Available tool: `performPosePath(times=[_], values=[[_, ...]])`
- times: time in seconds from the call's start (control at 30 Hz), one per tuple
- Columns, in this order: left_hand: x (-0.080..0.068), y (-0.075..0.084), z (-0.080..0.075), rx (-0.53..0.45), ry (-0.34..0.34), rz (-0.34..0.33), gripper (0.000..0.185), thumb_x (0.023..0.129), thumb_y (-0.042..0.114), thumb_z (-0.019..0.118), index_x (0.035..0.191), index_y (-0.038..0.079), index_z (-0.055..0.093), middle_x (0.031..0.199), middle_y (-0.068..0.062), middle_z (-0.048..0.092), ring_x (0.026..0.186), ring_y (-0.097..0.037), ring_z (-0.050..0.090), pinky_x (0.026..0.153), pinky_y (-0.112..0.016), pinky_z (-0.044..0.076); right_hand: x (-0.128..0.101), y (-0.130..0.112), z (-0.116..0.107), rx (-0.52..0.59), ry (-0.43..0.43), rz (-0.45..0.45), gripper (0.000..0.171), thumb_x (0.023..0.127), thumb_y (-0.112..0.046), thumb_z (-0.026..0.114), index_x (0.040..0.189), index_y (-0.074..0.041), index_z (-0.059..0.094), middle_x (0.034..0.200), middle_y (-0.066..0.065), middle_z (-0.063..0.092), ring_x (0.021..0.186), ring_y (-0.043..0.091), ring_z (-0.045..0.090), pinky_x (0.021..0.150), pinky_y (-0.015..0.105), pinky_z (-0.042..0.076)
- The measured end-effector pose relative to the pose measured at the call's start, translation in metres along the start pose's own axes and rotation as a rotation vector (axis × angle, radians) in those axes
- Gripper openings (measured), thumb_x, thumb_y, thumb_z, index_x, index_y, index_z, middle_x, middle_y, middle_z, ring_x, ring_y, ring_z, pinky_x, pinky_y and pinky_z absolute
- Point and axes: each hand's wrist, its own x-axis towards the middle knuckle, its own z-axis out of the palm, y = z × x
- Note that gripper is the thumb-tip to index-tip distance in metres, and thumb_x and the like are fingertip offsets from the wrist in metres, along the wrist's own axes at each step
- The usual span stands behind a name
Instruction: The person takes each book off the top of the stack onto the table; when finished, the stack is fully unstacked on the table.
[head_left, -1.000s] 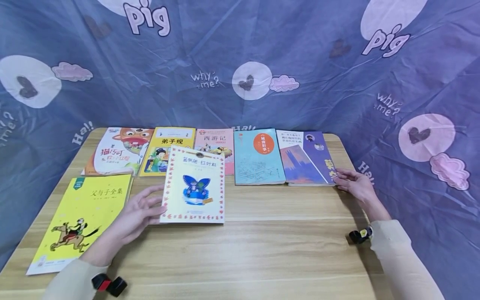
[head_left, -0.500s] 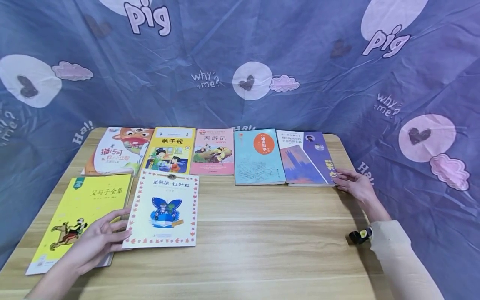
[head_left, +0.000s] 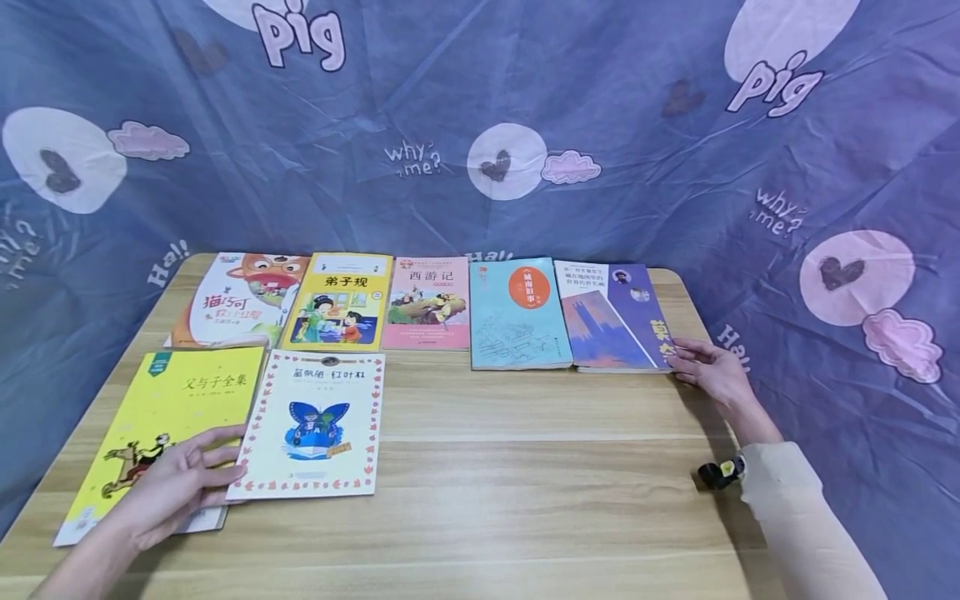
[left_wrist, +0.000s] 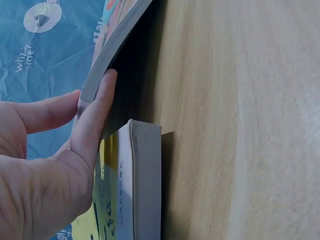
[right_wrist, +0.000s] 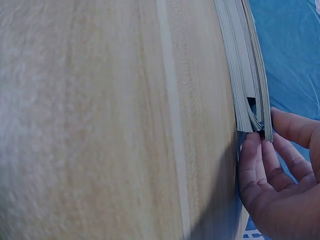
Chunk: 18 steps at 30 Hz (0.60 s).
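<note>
My left hand [head_left: 197, 473] holds the lower left edge of a white butterfly book [head_left: 311, 425] with a red border, next to a yellow book [head_left: 168, 408]. The left wrist view shows a finger and thumb of that hand [left_wrist: 92, 102] pinching the butterfly book's [left_wrist: 117, 42] edge, raised slightly off the table above the yellow book's page edge [left_wrist: 145, 185]. My right hand [head_left: 705, 367] rests at the table's right side, fingers straight, touching the lower right corner of a purple book [head_left: 615, 321]. In the right wrist view its fingertips [right_wrist: 252, 145] meet the purple book's page corner [right_wrist: 245, 75].
A wooden table [head_left: 540, 483] carries a back row of books: an orange cat book [head_left: 240, 300], a yellow book [head_left: 341, 300], a pink book [head_left: 429, 302] and a light blue book [head_left: 517, 317]. Blue printed cloth [head_left: 480, 125] hangs behind and around.
My left hand drew the butterfly book left and toward me, off the back-row books, and laid it down beside the front yellow book. The right hand stayed still.
</note>
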Motion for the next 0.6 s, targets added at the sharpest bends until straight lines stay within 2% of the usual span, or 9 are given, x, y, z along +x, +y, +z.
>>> performPosePath(times=[0.07,0.17,0.23,0.37,0.43,0.6], values=[[0.0,0.002,0.001,0.063,0.046,-0.02,0.056,0.103,0.001,0.06,0.154,0.016,0.042,0.115,0.016,0.074,0.107,-0.009,0.075,0.094,-0.034,0.068,0.0,0.0,0.0,0.002,0.001,0.004,0.04,0.098,-0.002,0.073,0.135,-0.012,0.064,0.092,-0.022,0.074,0.082,-0.006,0.071,0.072,0.013,0.064],[0.001,0.007,0.003,0.163,0.108,-0.057,0.072,0.103,0.001,0.062,0.163,-0.003,0.024,0.114,0.015,0.072,0.105,-0.007,0.075,0.093,-0.033,0.068,0.002,0.001,-0.002,-0.005,0.003,0.01,0.043,0.099,-0.002,0.071,0.14,-0.009,0.062,0.092,-0.022,0.074,0.082,-0.006,0.071,0.072,0.013,0.064],[0.001,0.01,0.006,0.238,0.15,-0.083,0.077,0.103,0.004,0.063,0.164,-0.008,0.018,0.115,0.012,0.072,0.102,-0.006,0.075,0.091,-0.033,0.069,0.003,0.002,-0.002,-0.014,0.003,0.013,0.047,0.099,-0.002,0.071,0.144,-0.006,0.059,0.092,-0.023,0.074,0.082,-0.005,0.071,0.073,0.014,0.064],[0.001,0.019,0.011,0.366,0.223,-0.131,0.079,0.102,0.013,0.07,0.162,-0.009,0.025,0.123,-0.002,0.074,0.099,-0.003,0.073,0.087,-0.032,0.069,0.004,0.003,-0.003,-0.021,0.002,0.018,0.054,0.099,-0.001,0.071,0.15,0.0,0.053,0.093,-0.023,0.073,0.083,-0.002,0.072,0.073,0.014,0.065],[-0.001,0.022,0.012,0.414,0.237,-0.14,0.078,0.102,0.017,0.072,0.16,-0.01,0.029,0.126,-0.007,0.074,0.098,-0.002,0.073,0.086,-0.033,0.07,0.003,0.002,-0.003,-0.037,0.004,0.018,0.056,0.099,-0.001,0.07,0.151,0.001,0.051,0.092,-0.023,0.073,0.083,-0.002,0.071,0.073,0.014,0.064],[-0.008,0.032,0.013,0.518,0.251,-0.136,0.072,0.101,0.019,0.073,0.156,-0.013,0.037,0.119,-0.006,0.076,0.096,-0.003,0.074,0.084,-0.033,0.07,0.001,-0.001,0.0,-0.072,0.016,0.019,0.054,0.099,-0.009,0.074,0.149,0.0,0.054,0.092,-0.025,0.072,0.082,-0.007,0.069,0.072,0.012,0.064]])
